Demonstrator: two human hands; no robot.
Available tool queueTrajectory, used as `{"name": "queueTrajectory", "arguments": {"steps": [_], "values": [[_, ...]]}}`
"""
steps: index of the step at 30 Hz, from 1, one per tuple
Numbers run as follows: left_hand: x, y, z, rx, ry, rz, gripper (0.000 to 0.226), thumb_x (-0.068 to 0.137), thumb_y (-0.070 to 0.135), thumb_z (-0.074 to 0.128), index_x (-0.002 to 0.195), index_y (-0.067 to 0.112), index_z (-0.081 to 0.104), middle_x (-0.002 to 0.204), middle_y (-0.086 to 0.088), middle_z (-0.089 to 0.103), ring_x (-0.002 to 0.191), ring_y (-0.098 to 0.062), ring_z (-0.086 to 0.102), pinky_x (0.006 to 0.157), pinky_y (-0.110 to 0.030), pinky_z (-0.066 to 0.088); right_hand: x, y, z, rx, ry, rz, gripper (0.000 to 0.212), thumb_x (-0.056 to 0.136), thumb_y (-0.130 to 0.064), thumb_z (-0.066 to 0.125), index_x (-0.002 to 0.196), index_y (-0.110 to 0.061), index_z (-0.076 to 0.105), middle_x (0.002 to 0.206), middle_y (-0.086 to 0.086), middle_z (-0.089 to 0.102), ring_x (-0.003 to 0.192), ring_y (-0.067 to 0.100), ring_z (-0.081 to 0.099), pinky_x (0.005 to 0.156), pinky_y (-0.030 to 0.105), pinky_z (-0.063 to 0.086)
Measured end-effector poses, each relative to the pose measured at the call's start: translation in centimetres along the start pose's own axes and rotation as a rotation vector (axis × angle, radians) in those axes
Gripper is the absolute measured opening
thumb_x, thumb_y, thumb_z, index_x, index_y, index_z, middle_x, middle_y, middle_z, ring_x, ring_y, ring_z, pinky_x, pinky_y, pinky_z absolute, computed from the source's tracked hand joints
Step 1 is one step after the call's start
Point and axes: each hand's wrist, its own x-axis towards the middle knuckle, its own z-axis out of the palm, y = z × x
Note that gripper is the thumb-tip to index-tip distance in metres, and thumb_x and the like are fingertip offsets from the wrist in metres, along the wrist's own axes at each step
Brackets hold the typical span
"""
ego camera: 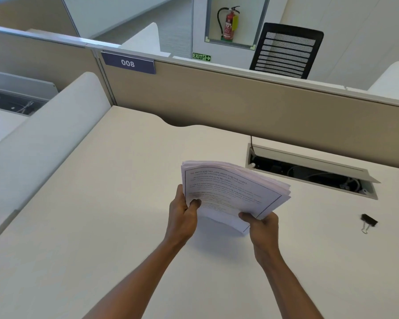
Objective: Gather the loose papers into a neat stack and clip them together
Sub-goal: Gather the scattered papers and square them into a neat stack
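Note:
A stack of printed white papers (233,192) is held up above the desk, tilted, its far edges slightly fanned. My left hand (182,209) grips the stack's left edge, thumb on the top sheet. My right hand (262,225) grips the near right corner, thumb on top. A black binder clip (368,221) with silver handles lies on the desk to the right of my hands, apart from the papers.
The white desk (101,215) is bounded by a beige partition (240,104) behind and a white divider (44,139) on the left. An open cable tray (309,171) with wires is sunk in the desk beyond the papers. A black chair stands behind the partition.

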Motion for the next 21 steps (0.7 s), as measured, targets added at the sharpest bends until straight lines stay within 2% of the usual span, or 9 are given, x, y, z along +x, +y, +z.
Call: {"name": "queueTrajectory", "arguments": {"steps": [3, 7, 9, 13, 16, 18, 21], "values": [[0.1, -0.2, 0.1, 0.015, 0.003, 0.003, 0.045, 0.098, -0.009, 0.053, 0.124, 0.026, 0.061, 0.114, 0.008, 0.072, 0.108, -0.006, 0.066, 0.083, -0.016, 0.056, 0.3, 0.4, 0.0, 0.03, 0.016, -0.007, 0.053, 0.08, 0.019, 0.072, 0.098, -0.03, 0.073, 0.086, -0.019, 0.08, 0.1, 0.026, 0.068, 0.086, 0.04, 0.057], [-0.3, -0.8, 0.5, 0.048, 0.011, -0.033, 0.039, 0.101, -0.007, 0.055, 0.123, 0.025, 0.058, 0.112, 0.014, 0.071, 0.106, -0.004, 0.065, 0.077, -0.006, 0.053, 0.0, 1.5, 0.1, 0.012, 0.018, 0.034, 0.049, 0.079, 0.018, 0.074, 0.096, -0.027, 0.071, 0.092, -0.007, 0.079, 0.099, 0.03, 0.068, 0.086, 0.043, 0.058], [-0.4, -1.0, 0.4, 0.064, 0.018, -0.037, 0.037, 0.102, -0.005, 0.056, 0.121, 0.026, 0.057, 0.11, 0.016, 0.07, 0.103, 0.001, 0.065, 0.077, -0.004, 0.051, 0.1, 1.6, -0.1, 0.009, 0.019, 0.022, 0.047, 0.08, 0.018, 0.073, 0.096, -0.027, 0.072, 0.097, -0.003, 0.078, 0.097, 0.028, 0.068, 0.083, 0.039, 0.056], [-0.5, -1.3, 0.5, 0.092, -0.004, -0.034, 0.034, 0.104, -0.001, 0.056, 0.121, 0.028, 0.055, 0.11, 0.018, 0.07, 0.097, 0.012, 0.064, 0.077, -0.004, 0.051, 0.2, 1.8, -0.2, 0.011, 0.033, 0.021, 0.047, 0.079, 0.018, 0.075, 0.096, -0.026, 0.073, 0.095, -0.009, 0.079, 0.095, 0.022, 0.07, 0.082, 0.035, 0.055], [-0.4, -1.8, 0.5, 0.128, -0.027, -0.026, 0.025, 0.106, 0.001, 0.055, 0.126, 0.018, 0.055, 0.11, 0.017, 0.069, 0.097, 0.011, 0.064, 0.078, -0.009, 0.051, 0.3, 2.0, -0.4, -0.028, 0.016, 0.024, 0.045, 0.081, 0.014, 0.077, 0.107, -0.022, 0.073, 0.101, -0.008, 0.079, 0.099, 0.024, 0.07, 0.084, 0.037, 0.057], [-0.2, -1.7, 0.3, 0.159, -0.052, -0.005, 0.023, 0.107, 0.002, 0.054, 0.128, 0.012, 0.054, 0.11, 0.016, 0.069, 0.098, 0.012, 0.064, 0.077, -0.007, 0.052, 0.5, 1.8, -0.9, -0.077, -0.001, 0.0, 0.042, 0.084, 0.01, 0.079, 0.113, -0.019, 0.072, 0.106, -0.006, 0.078, 0.101, 0.022, 0.071, 0.085, 0.038, 0.058], [-0.2, -1.5, -0.1, 0.167, -0.094, 0.008, 0.018, 0.107, 0.003, 0.055, 0.125, 0.008, 0.055, 0.117, 0.009, 0.073, 0.103, 0.007, 0.068, 0.078, -0.007, 0.054, 0.6, 1.7, -1.9, -0.124, -0.022, -0.016, 0.041, 0.085, 0.006, 0.081, 0.11, -0.025, 0.073, 0.099, -0.017, 0.081, 0.095, 0.01, 0.076, 0.083, 0.028, 0.061]]}}
